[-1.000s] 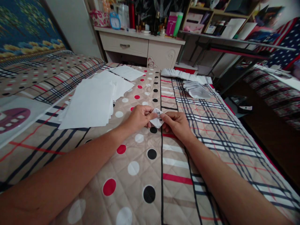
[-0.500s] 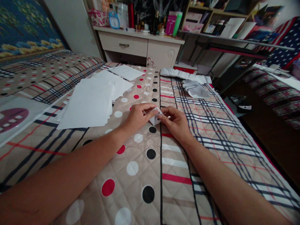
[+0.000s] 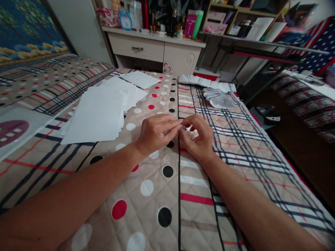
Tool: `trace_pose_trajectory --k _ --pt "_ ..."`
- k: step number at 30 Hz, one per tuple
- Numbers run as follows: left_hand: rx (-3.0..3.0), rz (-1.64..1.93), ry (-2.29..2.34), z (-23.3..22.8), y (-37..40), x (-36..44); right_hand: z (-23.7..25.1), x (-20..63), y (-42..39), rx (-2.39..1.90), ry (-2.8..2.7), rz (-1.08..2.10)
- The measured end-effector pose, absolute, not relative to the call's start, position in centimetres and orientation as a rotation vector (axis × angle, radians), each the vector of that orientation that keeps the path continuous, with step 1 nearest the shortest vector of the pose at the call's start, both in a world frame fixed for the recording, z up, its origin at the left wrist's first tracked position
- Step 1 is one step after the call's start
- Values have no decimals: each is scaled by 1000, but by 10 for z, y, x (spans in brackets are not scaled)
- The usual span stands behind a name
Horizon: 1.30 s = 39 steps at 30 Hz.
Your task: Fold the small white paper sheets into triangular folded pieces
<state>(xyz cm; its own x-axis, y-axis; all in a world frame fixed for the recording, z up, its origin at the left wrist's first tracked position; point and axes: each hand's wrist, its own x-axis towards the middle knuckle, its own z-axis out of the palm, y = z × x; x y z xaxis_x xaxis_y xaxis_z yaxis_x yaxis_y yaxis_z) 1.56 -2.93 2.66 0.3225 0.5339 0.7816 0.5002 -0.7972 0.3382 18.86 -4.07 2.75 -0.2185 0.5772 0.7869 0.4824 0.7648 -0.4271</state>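
While small folded paper (image 3: 183, 128) sits pinched between left hand (image 3: 156, 133) and right hand (image 3: 198, 138) over quilt (image 3: 162, 188), fingertips clamp it, mostly hidden. Risk: uneven squeeze skews crease. Blank sheets (image 3: 96, 113) lie nearby.

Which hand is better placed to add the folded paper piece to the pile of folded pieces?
Probably the right hand. Both hands pinch the folded paper piece, but the pile of folded pieces lies ahead on the right, while the left hand is nearer the flat white sheets.
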Motion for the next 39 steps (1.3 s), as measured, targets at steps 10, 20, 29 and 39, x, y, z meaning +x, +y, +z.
trace_pose_trajectory --k 10,20,29,39 --pt "2464 1541 1016 29 -30 19 27 187 -40 -808 -1883 148" --pt "2450 1563 1043 27 -28 15 25 187 -35 -775 -1864 276" --pt "2272 1596 1029 29 -28 22 22 190 -29 -775 -1840 215" --pt "2353 1543 1006 28 -26 23 22 187 -35 -868 -1891 335"
